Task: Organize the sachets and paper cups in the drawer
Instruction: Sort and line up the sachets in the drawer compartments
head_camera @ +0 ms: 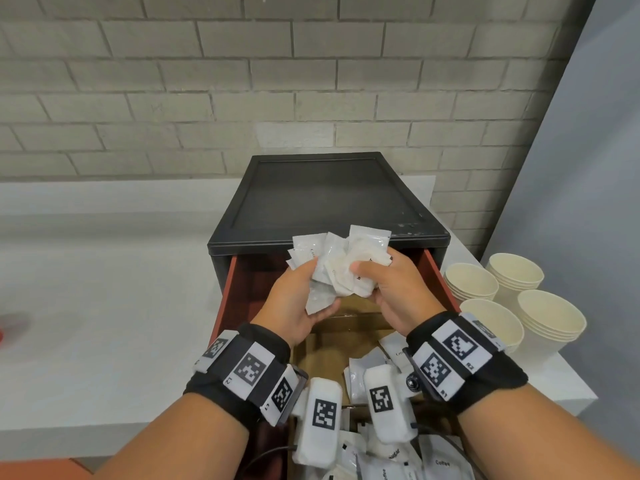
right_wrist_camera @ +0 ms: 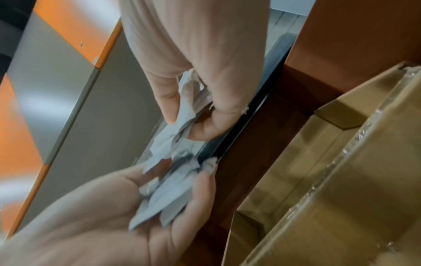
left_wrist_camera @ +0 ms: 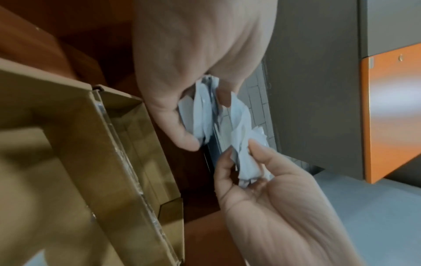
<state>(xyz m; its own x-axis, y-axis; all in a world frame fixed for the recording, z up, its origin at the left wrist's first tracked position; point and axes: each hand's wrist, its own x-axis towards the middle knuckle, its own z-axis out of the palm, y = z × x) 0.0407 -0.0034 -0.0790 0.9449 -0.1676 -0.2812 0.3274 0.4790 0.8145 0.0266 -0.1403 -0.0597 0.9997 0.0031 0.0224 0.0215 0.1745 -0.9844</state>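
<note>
Both hands hold one bundle of white sachets (head_camera: 341, 265) above the open drawer (head_camera: 230, 289). My left hand (head_camera: 301, 296) grips the bundle from the left and below. My right hand (head_camera: 388, 285) grips it from the right, thumb pressed across the front. In the left wrist view the left hand (left_wrist_camera: 284, 207) curls round the crumpled sachets (left_wrist_camera: 246, 156) under the right hand (left_wrist_camera: 193, 63). The right wrist view shows the right hand (right_wrist_camera: 91, 216) cupping sachets (right_wrist_camera: 168, 196) below the left hand (right_wrist_camera: 205, 54). Stacks of cream paper cups (head_camera: 519, 296) stand on the table to the drawer's right.
A brown cardboard box (head_camera: 322, 348) sits inside the drawer under the hands. More loose sachets (head_camera: 381, 462) lie in the drawer's near part. The black cabinet (head_camera: 329, 199) stands on a white table (head_camera: 104, 306) against a brick wall.
</note>
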